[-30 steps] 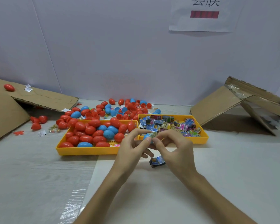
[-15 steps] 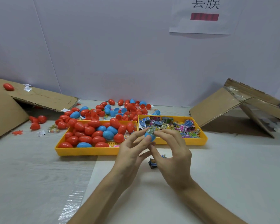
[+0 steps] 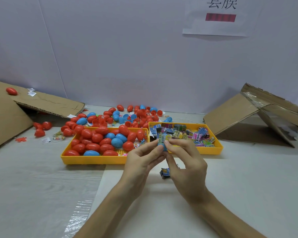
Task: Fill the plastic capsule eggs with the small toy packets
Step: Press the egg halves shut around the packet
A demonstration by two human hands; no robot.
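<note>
Blue egg [image 3: 164, 148] is up in front of me, just over the near rim of the right tray [image 3: 212, 151]. My left hand [image 3: 141, 158] pinches it between thumb and fingers, mouth upward I think, so it takes a load. My right hand [image 3: 186, 160] pinches the packet [image 3: 163, 139], a crinkly printed foil square with a barcode, and sets it against the egg's top; it looks wider than the opening, so it wants folding. A spare packet [image 3: 165, 173] lies on the table under my hands, close for the next go. More packets [image 3: 187, 133] fill the right tray. Glossy, smooth red and blue eggs [image 3: 96, 137] heap the left tray [image 3: 93, 159], touching its neighbour. Loose eggs [image 3: 138, 114] scatter behind, with cardboard [image 3: 46, 103] to either side.
</note>
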